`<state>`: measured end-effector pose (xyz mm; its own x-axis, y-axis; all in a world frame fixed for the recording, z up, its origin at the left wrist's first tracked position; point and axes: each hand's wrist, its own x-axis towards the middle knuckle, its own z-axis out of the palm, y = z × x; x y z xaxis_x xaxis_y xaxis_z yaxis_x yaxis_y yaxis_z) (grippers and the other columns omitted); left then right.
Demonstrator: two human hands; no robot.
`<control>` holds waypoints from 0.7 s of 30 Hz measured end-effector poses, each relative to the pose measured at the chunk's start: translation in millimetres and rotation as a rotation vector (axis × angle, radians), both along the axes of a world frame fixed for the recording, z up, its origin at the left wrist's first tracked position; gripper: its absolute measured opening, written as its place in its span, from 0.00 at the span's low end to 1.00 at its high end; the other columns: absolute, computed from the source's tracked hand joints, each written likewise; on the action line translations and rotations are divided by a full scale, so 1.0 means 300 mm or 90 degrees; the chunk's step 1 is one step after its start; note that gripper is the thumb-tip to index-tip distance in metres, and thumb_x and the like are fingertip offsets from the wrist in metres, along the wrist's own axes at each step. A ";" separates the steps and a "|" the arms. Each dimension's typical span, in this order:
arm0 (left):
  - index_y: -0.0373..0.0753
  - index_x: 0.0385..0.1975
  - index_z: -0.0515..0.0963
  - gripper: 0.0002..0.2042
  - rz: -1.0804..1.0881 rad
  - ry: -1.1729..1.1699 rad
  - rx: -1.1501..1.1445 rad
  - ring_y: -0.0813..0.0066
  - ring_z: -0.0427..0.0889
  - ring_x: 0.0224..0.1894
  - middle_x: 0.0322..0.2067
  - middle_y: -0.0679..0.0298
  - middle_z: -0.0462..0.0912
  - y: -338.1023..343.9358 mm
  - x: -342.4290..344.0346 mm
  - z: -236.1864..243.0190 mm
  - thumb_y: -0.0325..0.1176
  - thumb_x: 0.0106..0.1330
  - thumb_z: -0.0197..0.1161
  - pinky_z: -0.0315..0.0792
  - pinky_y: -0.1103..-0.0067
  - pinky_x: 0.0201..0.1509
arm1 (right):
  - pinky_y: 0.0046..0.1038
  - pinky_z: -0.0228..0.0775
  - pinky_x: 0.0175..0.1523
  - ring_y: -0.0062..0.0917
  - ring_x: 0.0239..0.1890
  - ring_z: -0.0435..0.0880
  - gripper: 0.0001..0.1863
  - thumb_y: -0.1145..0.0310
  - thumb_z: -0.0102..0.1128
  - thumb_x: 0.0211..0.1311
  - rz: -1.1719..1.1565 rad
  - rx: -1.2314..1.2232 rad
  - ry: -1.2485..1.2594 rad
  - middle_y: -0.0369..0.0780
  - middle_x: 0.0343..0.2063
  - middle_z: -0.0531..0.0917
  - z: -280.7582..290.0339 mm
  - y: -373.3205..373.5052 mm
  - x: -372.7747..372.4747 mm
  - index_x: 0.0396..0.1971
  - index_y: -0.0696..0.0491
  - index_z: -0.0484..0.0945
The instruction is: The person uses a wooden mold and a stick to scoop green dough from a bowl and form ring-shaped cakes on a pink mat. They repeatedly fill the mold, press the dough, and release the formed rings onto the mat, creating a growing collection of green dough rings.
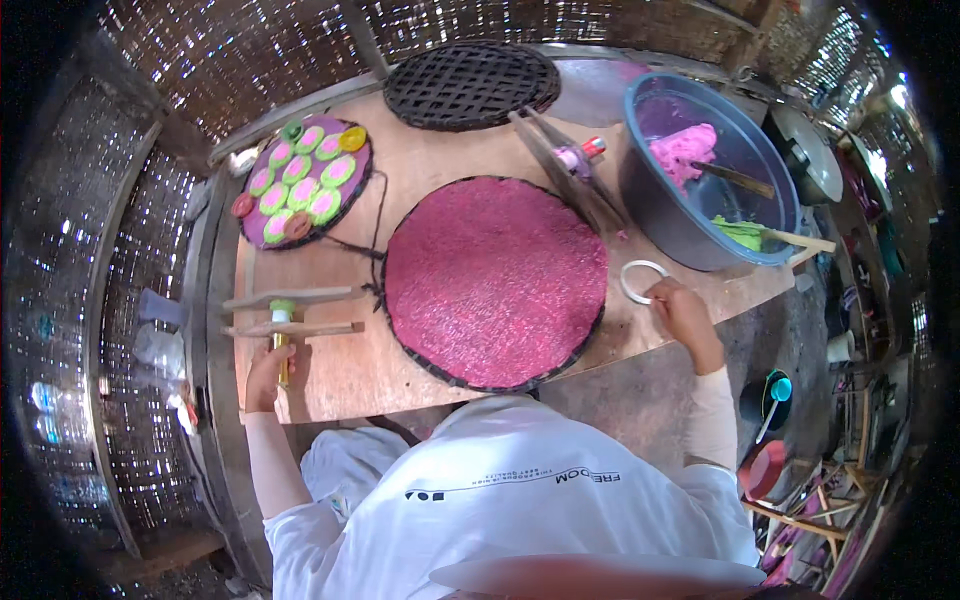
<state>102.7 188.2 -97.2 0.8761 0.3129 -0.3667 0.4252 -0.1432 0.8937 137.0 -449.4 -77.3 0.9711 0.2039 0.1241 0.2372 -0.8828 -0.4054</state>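
On the left of the head view, my left hand (268,368) grips the lower, yellowish tube of a press tool (283,342) that has two wooden bars across it and a green-and-white top. My right hand (678,310) has its fingers closed on the edge of a white ring (632,293), right of a large round tray (494,280) with a textured pink surface and dark rim. A second wooden press (575,160) lies behind that tray. A blue tub (708,232) at the right holds pink dough (682,150), green dough (738,232) and wooden paddles.
A purple round tray (355,185) at back left bears several green-and-pink rounds and coloured discs. A black woven tray (470,85) stands at the back. Metal pots (805,150) are behind the tub. A red basin (765,465) sits low right, below the plywood board's (325,390) edge.
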 end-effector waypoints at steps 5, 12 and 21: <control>0.35 0.36 0.71 0.12 0.149 -0.209 0.081 0.82 0.71 0.20 0.24 0.67 0.73 -0.055 -0.090 0.130 0.26 0.50 0.58 0.66 0.84 0.23 | 0.32 0.69 0.37 0.39 0.32 0.77 0.06 0.78 0.56 0.47 0.075 0.124 -0.038 0.44 0.29 0.77 0.116 0.231 -0.033 0.28 0.56 0.76; 0.33 0.36 0.74 0.13 0.040 -0.338 -0.086 0.75 0.76 0.28 0.29 0.62 0.77 -0.231 -0.018 0.102 0.21 0.47 0.56 0.70 0.81 0.31 | 0.28 0.71 0.43 0.33 0.40 0.78 0.12 0.72 0.55 0.53 0.341 0.157 -0.016 0.41 0.38 0.78 -0.086 0.698 0.034 0.39 0.53 0.76; 0.32 0.45 0.69 0.29 -0.250 -0.577 0.053 0.67 0.76 0.45 0.45 0.58 0.76 -0.575 0.118 0.211 0.30 0.41 0.71 0.68 0.72 0.51 | 0.22 0.67 0.38 0.17 0.34 0.73 0.21 0.55 0.49 0.62 0.457 0.417 0.555 0.36 0.31 0.76 0.331 0.732 0.167 0.44 0.58 0.70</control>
<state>138.1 15.7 -33.8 0.8612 -0.0659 0.5040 -0.5060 -0.2046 0.8379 187.3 -229.9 22.1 0.4829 0.8493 -0.2133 0.0129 -0.2505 -0.9680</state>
